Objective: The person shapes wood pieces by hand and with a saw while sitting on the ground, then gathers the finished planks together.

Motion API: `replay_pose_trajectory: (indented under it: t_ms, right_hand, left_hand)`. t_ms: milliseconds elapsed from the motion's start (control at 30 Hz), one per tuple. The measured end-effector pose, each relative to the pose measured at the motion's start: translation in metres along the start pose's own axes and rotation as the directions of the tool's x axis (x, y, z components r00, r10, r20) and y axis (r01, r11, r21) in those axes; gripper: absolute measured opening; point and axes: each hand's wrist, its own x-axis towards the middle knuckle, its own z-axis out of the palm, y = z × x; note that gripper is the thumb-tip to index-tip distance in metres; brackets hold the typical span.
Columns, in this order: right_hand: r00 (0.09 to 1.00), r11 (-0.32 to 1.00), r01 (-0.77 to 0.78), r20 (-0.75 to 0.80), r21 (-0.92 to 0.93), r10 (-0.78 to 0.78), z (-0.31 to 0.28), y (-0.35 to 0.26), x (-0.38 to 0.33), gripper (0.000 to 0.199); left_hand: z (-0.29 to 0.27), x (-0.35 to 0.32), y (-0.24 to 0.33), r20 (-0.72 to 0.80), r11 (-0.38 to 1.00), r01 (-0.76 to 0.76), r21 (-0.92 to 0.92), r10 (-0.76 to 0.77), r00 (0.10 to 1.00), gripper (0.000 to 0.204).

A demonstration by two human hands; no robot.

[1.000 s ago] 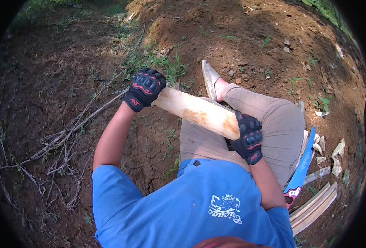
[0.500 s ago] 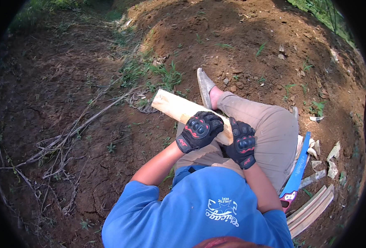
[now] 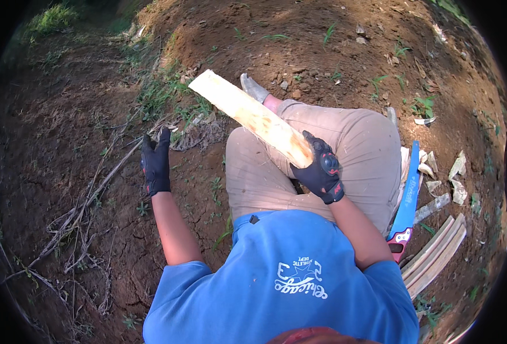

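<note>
Person sat on bare dirt [image 3: 81,114], knees up in tan trousers, blue shirt. Right hand [image 3: 321,170], gloved, gripped the near end of a pale split billet [image 3: 252,116]; the billet lay slanted across the lap, far end raised out over the ground beyond the left knee. Left hand [image 3: 156,162], gloved, hung flat and unclenched over the soil, holding nothing, well apart from the billet. Blue-bladed saw [image 3: 407,198] lay on the ground by the right hip, beside split slats [image 3: 434,255] and wood chips [image 3: 457,166].
</note>
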Motion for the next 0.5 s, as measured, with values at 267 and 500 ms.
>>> replay_pose_trajectory:
  t_ms: [267,500]
  right_hand:
    - [0.759,0.573,-0.571,0.645,0.589,0.093,-0.023,0.000,0.009,0.062]
    - [0.571,0.055,-0.815,0.816,0.577,-0.092,-0.013,0.021,-0.001,0.051]
  left_hand:
    - [0.185,-0.056,0.001,0.663,0.498,0.467,-0.731,0.355,0.659,0.066]
    - [0.234,-0.083,0.058,0.700,0.166,0.751,-0.640,0.531,0.479,0.065]
